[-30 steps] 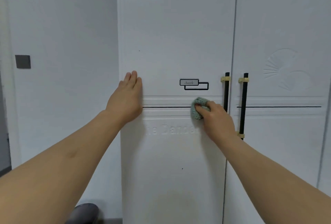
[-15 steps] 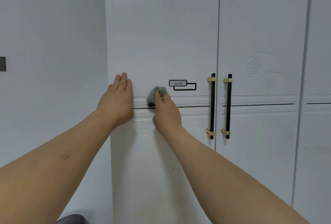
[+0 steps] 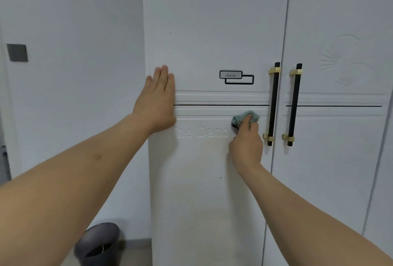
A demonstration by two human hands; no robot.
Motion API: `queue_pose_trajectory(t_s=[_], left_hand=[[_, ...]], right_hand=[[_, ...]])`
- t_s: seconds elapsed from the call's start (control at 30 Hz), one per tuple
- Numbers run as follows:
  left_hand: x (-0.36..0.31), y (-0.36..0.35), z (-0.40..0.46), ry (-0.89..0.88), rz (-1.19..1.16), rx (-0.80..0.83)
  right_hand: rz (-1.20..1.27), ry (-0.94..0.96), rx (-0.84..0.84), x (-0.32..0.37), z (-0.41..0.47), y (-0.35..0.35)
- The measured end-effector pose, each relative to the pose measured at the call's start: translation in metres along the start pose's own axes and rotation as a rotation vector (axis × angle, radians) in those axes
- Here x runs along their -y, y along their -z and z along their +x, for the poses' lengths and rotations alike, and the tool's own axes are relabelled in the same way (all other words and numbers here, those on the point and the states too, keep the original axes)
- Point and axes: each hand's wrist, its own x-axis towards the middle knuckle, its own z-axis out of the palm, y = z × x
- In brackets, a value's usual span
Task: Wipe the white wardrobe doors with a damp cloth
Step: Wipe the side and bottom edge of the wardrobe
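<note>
White wardrobe door [image 3: 212, 31]: left hand [image 3: 157, 104] flat, fingers straight; right hand [image 3: 246, 142] grips bunched cloth [image 3: 244, 118].

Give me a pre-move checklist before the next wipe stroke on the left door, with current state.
1. Cloth gripped by right hand: ok, fingers curled round it.
2. Cloth touching the left door: ok, pressed just below the grooved band.
3. Left hand bracing: ok, flat on the door's left edge, fingers straight.
4. Clearance from the left door handle: ok, but tight, cloth close beside it.
5. Cloth dampness: cannot tell.
6. Grey bin out of the way: ok, on the floor left of the wardrobe.
</note>
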Motion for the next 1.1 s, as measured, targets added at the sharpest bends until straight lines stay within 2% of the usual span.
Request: queue_pose_trajectory(t_s=[0.17, 0.3, 0.4, 0.47, 0.53, 0.6, 0.67, 0.73, 0.8, 0.87, 1.0, 1.1], left_hand=[[0.001, -0.033, -0.034, 0.094, -0.173, -0.199], [-0.012, -0.06, -0.057, 0.111, -0.16, -0.16], [-0.024, -0.063, -0.064, 0.116, -0.158, -0.107], [-0.024, -0.059, -0.064, 0.131, -0.166, -0.106], [-0.02, -0.057, -0.063, 0.122, -0.161, -0.088], [-0.015, -0.056, -0.064, 0.101, -0.152, -0.063], [-0.014, -0.054, -0.065, 0.099, -0.158, -0.04], [-0.014, -0.053, -0.066, 0.092, -0.159, -0.025], [-0.013, -0.052, -0.067, 0.087, -0.159, -0.013], [-0.011, -0.052, -0.066, 0.078, -0.166, -0.007], [-0.004, -0.049, -0.065, 0.067, -0.193, -0.005], [-0.002, -0.052, -0.066, 0.055, -0.188, -0.006]], right_hand=[[0.079, 0.181, 0.011, 0.046, -0.018, -0.029], [0.07, 0.417, 0.108, 0.065, -0.033, -0.036], [-0.082, 0.716, 0.183, 0.045, -0.021, -0.02], [-0.136, 0.798, 0.173, 0.017, -0.005, -0.004], [-0.126, 0.663, 0.089, -0.015, 0.005, 0.005], [-0.082, 0.403, 0.019, -0.043, 0.003, 0.008], [-0.001, 0.138, 0.016, -0.056, -0.008, 0.007], [0.101, -0.044, 0.049, -0.048, -0.022, 0.0], [0.218, -0.055, 0.041, -0.022, -0.028, -0.008], [0.275, 0.057, 0.032, 0.009, -0.026, -0.017], [0.249, 0.09, -0.009, 0.062, -0.023, -0.032], [0.251, 0.206, -0.012, 0.076, -0.03, -0.041]])
